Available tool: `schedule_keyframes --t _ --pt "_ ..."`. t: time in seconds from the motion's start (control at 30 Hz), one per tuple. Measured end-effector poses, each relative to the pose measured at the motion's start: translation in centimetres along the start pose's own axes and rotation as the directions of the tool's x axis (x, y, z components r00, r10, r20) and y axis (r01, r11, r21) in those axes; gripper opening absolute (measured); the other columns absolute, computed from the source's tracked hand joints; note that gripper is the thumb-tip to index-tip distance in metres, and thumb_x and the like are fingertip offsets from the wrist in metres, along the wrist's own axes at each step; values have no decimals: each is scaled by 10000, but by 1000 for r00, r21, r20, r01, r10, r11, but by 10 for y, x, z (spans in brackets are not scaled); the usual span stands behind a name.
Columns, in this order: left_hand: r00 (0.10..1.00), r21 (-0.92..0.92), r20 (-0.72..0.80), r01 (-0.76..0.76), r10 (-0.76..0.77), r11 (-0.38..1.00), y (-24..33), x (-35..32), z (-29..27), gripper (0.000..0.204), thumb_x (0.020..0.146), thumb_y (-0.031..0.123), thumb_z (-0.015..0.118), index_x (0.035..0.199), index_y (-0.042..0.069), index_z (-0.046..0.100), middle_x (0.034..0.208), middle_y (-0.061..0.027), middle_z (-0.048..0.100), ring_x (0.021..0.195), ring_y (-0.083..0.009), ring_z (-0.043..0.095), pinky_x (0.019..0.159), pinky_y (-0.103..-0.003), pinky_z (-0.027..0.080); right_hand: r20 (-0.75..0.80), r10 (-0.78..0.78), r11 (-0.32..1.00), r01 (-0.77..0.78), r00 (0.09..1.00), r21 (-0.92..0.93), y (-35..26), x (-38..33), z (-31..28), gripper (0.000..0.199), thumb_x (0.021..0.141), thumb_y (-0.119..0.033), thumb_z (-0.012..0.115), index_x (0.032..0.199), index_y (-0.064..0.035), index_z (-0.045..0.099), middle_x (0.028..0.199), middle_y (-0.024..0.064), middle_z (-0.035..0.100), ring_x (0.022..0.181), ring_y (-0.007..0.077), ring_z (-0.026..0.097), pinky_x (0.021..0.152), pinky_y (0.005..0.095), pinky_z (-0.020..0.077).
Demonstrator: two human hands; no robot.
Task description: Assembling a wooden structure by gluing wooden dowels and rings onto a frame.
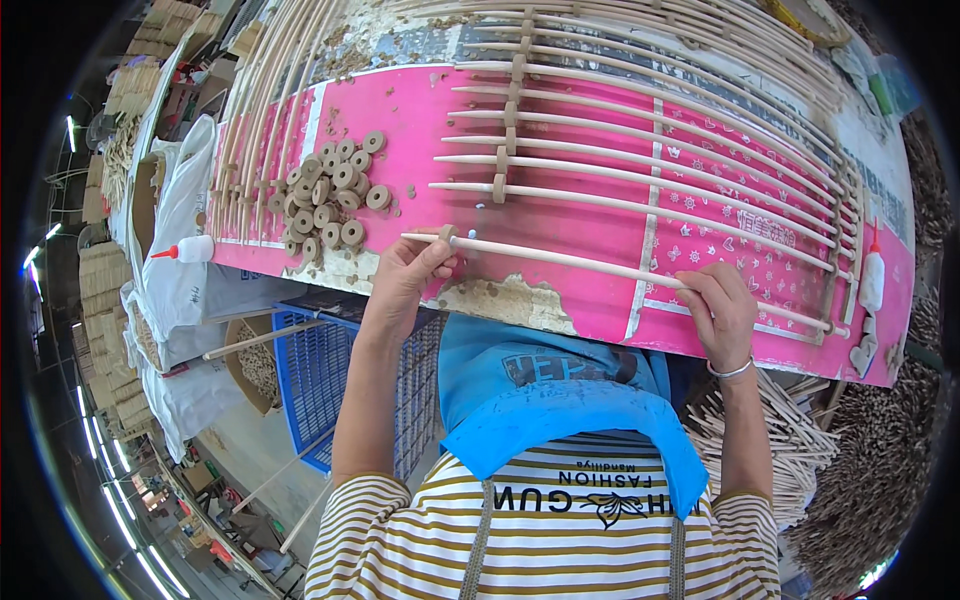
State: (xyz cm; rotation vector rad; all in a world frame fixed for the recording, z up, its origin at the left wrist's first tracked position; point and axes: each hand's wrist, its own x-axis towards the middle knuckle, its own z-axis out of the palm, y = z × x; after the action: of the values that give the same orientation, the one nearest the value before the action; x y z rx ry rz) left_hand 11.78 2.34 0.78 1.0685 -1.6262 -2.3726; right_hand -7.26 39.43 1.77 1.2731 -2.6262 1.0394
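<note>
Left hand (405, 275): fingers pinched on rod (570, 261) at its wooden ring (449, 233), along the bench's (420, 130) near edge. Right hand (722, 305): fingers pinched on shaft. Uneven pressure could skew the ring.

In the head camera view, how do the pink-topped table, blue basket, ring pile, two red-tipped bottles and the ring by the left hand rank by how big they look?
1. Pink-topped table
2. Blue basket, partly hidden
3. Ring pile
4. Right bottle
5. Left bottle, looks shorter
6. Single ring
</note>
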Motion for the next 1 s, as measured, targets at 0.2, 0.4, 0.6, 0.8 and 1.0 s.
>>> schedule_keyframes --t 0.2,0.4,0.6,0.8,1.0 --pt "1000 11 7 -8 8 1000 -3 2 6 399 949 239 820 1247 4 698 1019 -53 737 887 -103 672 798 -251 544 115 -7 996 17 993 -86 4 5 -3 143 870 -160 792 965 -60 754 820 78 649 748 259 624 673 398 478" --pt "1000 28 -9 -22 22 999 -11 2 23 428 927 246 842 1263 23 699 1029 -24 724 910 -96 659 815 -248 526 46 11 998 -8 999 -58 9 0 2 124 871 -123 779 915 -31 709 799 101 623 738 278 620 657 398 465" --pt "997 139 -56 -38 46 990 -3 -4 32 458 942 216 816 1316 9 652 1075 -52 717 938 -113 666 805 -251 533 70 82 996 -84 994 23 11 2 -6 166 852 -142 800 954 -37 720 815 102 634 739 288 617 668 406 471" --pt "611 878 322 -479 724 14 11 3 37 618 773 331 883 1310 107 674 1233 -91 660 1176 -301 596 1034 -467 407 60 62 996 -57 996 -74 26 -2 -1 170 862 -196 790 945 -68 715 819 80 627 769 282 629 684 421 474" --pt "680 884 400 -463 615 -63 2 14 37 420 816 248 827 1212 150 728 1205 -34 660 1150 -265 594 1014 -431 387 58 36 999 -34 998 -43 25 6 14 166 860 -202 787 933 -72 715 832 80 621 796 282 621 702 420 473"
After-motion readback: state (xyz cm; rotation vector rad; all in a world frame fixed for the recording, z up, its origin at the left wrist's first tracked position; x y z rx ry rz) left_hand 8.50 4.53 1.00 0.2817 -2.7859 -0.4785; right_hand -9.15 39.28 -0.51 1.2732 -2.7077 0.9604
